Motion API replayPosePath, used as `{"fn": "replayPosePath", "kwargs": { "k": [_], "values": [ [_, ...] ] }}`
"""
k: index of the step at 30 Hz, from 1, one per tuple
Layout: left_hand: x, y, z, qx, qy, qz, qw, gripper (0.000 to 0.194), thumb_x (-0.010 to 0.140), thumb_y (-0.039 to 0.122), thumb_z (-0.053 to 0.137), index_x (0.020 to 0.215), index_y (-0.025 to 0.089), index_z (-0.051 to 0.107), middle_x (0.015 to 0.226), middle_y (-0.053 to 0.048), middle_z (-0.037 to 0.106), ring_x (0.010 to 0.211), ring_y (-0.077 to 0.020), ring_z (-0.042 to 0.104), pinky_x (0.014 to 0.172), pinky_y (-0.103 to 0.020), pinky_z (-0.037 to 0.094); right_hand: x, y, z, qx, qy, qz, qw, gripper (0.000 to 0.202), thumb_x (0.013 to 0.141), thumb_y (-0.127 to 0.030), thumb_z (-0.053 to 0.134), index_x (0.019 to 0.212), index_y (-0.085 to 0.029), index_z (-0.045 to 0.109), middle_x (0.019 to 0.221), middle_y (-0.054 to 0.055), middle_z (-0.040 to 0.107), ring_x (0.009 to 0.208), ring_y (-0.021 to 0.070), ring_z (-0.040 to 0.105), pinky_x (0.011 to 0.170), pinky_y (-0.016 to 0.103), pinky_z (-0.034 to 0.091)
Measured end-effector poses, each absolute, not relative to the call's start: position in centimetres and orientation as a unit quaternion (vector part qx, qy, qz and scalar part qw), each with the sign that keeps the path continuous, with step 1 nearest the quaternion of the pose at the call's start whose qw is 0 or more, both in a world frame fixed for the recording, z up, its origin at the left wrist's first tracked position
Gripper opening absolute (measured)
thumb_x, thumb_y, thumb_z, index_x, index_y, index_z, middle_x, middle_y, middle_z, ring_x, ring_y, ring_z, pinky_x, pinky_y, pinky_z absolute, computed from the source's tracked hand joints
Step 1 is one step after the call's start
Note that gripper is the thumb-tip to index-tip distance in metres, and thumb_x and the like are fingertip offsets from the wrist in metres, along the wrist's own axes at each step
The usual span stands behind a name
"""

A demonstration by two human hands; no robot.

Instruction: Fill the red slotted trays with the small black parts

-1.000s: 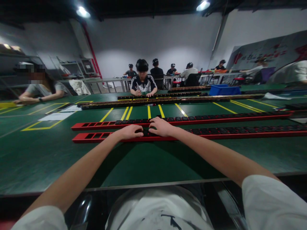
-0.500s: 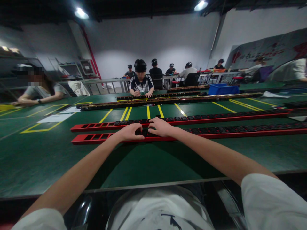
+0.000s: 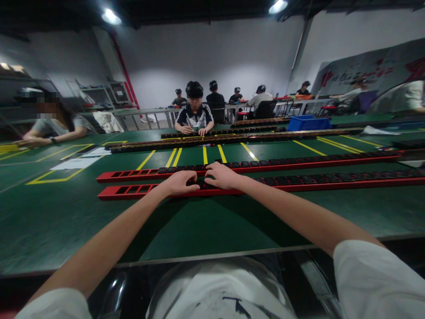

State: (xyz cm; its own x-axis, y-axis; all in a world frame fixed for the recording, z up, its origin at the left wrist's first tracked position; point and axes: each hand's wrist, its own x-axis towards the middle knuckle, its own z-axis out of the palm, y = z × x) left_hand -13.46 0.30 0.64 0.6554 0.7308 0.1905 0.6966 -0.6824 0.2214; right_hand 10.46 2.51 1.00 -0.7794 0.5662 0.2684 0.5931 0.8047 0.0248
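Note:
Two long red trays with slots lie side by side across the table. Black square pieces fill most of the near red tray, while several slots at its left end hold none. My left hand curls over the near tray, thumb pointing right, fingers bent round a black piece. Close to its right, my right hand has thumb and fingers bent over the same row. Its fingertips reach black pieces between the hands, and the exact contact is partly hidden. Behind lies the far red tray, also lined with black pieces.
Long dark strips run across the table farther back. A blue bin stands at the back right, and white papers lie at the left. Opposite sits a co-worker; another person sits at the left.
My hands stay in almost the same place over the near tray. The view has shifted very slightly, and the co-worker opposite has moved their hands a little.

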Motion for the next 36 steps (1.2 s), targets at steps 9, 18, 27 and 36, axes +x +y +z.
{"fn": "replayPosePath", "kwargs": {
  "k": [9, 18, 27, 36],
  "values": [
    [-13.2, 0.6, 0.4, 0.882, 0.425, 0.147, 0.140, 0.028, 0.096, 0.040, 0.038, 0.083, 0.020, 0.052, 0.080, -0.001, 0.058, 0.076, -0.0182, 0.054, 0.073, -0.031, 0.042, 10.4, 2.6, 1.0, -0.312, -0.941, -0.051, 0.123, 0.040, 0.099, -0.044, 0.051, 0.111, -0.014, 0.075, 0.132, 0.017, 0.063, 0.125, 0.0315, 0.052, 0.104, 0.045, 0.042],
    [-13.7, 1.8, -0.6, 0.879, 0.423, 0.151, 0.162, 0.032, 0.098, 0.041, 0.033, 0.075, 0.021, 0.045, 0.073, 0.001, 0.051, 0.071, -0.0162, 0.049, 0.072, -0.031, 0.042, 10.4, 2.6, 1.0, -0.312, -0.941, -0.060, 0.121, 0.041, 0.100, -0.044, 0.049, 0.109, -0.013, 0.075, 0.132, 0.017, 0.063, 0.123, 0.0305, 0.054, 0.102, 0.044, 0.043],
    [-13.5, 1.1, -0.1, 0.873, 0.428, 0.152, 0.175, 0.032, 0.093, 0.047, 0.042, 0.081, 0.020, 0.052, 0.075, 0.001, 0.055, 0.072, -0.0170, 0.051, 0.068, -0.030, 0.039, 10.4, 2.5, 1.1, -0.309, -0.942, -0.056, 0.120, 0.042, 0.100, -0.043, 0.049, 0.110, -0.013, 0.075, 0.133, 0.018, 0.062, 0.125, 0.0309, 0.053, 0.104, 0.045, 0.042],
    [-13.8, 0.8, 0.4, 0.891, 0.393, 0.139, 0.179, 0.025, 0.090, 0.042, 0.046, 0.096, 0.019, 0.055, 0.092, -0.003, 0.062, 0.084, -0.0201, 0.057, 0.078, -0.032, 0.042, 10.5, 3.0, 0.6, -0.302, -0.942, -0.052, 0.134, 0.038, 0.099, -0.043, 0.051, 0.107, -0.015, 0.076, 0.131, 0.017, 0.064, 0.123, 0.0302, 0.054, 0.104, 0.045, 0.041]
  ]
}}
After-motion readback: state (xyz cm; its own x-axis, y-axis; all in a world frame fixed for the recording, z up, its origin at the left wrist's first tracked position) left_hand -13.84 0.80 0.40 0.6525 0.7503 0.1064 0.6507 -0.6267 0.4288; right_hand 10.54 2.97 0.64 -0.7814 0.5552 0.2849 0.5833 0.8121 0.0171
